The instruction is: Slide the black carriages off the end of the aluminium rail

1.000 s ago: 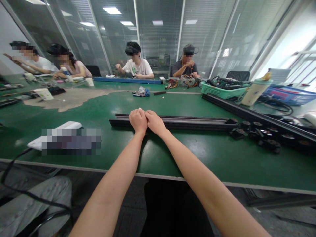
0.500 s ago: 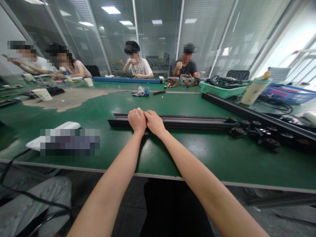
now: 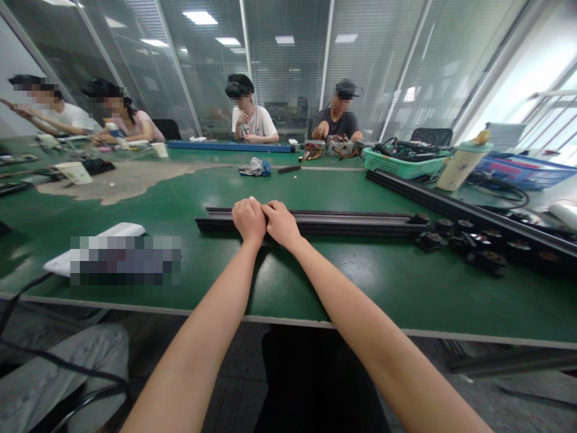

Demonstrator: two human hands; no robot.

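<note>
A long black channel rail (image 3: 351, 224) lies crosswise on the green table, its open groove facing up. Over the left part of this rail, my left hand (image 3: 249, 219) is closed, its fingers curled down into or around it. My right hand (image 3: 282, 221) is closed right beside it on the same rail, the thumbs and knuckles of both hands almost touching. The fingertips are hidden, so any small piece beneath them does not show. Several small black parts (image 3: 430, 240) lie by the rail's right end.
Another black rail (image 3: 433, 201) runs diagonally at the right. Behind it stand a green basket (image 3: 401, 167) of cables and a cream bottle (image 3: 462, 165). A grey-blue cloth (image 3: 255, 168) lies ahead. At the left are a white device (image 3: 121, 230) and a paper cup (image 3: 74, 173). Co-workers sit across the table.
My hands keep the same hold on the rail. The view has shifted very slightly. Across the table, the co-worker in dark clothing has lowered a hand.
</note>
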